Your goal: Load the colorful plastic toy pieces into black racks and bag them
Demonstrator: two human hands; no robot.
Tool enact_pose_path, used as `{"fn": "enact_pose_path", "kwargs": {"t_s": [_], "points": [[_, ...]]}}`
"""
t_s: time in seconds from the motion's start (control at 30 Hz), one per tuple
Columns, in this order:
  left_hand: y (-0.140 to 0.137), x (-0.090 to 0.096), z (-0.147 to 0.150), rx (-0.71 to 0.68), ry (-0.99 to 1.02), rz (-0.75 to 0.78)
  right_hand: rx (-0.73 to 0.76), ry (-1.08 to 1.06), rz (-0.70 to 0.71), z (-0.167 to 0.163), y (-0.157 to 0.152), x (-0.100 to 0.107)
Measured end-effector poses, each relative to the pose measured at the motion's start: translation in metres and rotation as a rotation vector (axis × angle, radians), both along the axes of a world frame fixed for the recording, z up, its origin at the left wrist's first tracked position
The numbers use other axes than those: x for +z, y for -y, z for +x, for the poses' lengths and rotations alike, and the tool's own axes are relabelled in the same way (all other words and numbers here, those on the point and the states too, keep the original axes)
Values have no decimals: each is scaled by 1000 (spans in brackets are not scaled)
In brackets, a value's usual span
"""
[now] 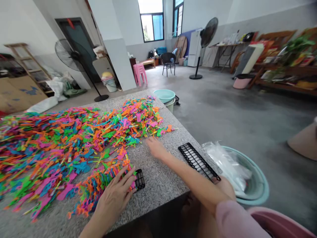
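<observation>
My left hand [116, 195] lies over a tight row of small colorful plastic toy guns [99, 180]. Its fingers are spread across their tops, not wrapped round any of them. The row stands in a black grid rack [140, 180], whose end pokes out past my fingertips; the rest of the rack is hidden by toys and hand. My right hand [156, 148] is low over the granite tabletop [158, 178], fingers stretched toward the edge of a big loose heap of the same toys [138, 119]. Nothing shows in that hand.
Another black grid rack [198, 162] lies near the table's right edge. Beside the table stand a light-blue basin [264, 188] with clear plastic bags [230, 168], a pink tub [282, 218] and stacked basins [164, 95]. Two standing fans [198, 59] are farther back.
</observation>
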State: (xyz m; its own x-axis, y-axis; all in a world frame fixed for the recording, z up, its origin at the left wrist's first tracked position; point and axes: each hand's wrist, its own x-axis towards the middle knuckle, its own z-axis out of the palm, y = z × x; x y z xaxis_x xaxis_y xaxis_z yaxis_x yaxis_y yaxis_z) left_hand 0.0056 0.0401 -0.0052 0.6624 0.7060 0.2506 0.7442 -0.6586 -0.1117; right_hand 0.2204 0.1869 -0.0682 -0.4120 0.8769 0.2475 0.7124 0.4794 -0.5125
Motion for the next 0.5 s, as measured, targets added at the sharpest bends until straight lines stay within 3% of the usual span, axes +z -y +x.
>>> {"fn": "enact_pose_path", "kwargs": {"t_s": [0.1,0.23,0.3,0.4,0.5], "points": [[-1,-2,2,15,27,14,-146,310,93,16,-40,7],[1,0,5,36,41,-14,-57,498,99,11,-53,7],[3,4,7,57,34,-52,24,492,128,13,-34,-2],[4,8,11,93,41,-109,98,381,203,28,19,-21],[3,9,12,105,64,-155,-21,204,196,45,77,-33]]}}
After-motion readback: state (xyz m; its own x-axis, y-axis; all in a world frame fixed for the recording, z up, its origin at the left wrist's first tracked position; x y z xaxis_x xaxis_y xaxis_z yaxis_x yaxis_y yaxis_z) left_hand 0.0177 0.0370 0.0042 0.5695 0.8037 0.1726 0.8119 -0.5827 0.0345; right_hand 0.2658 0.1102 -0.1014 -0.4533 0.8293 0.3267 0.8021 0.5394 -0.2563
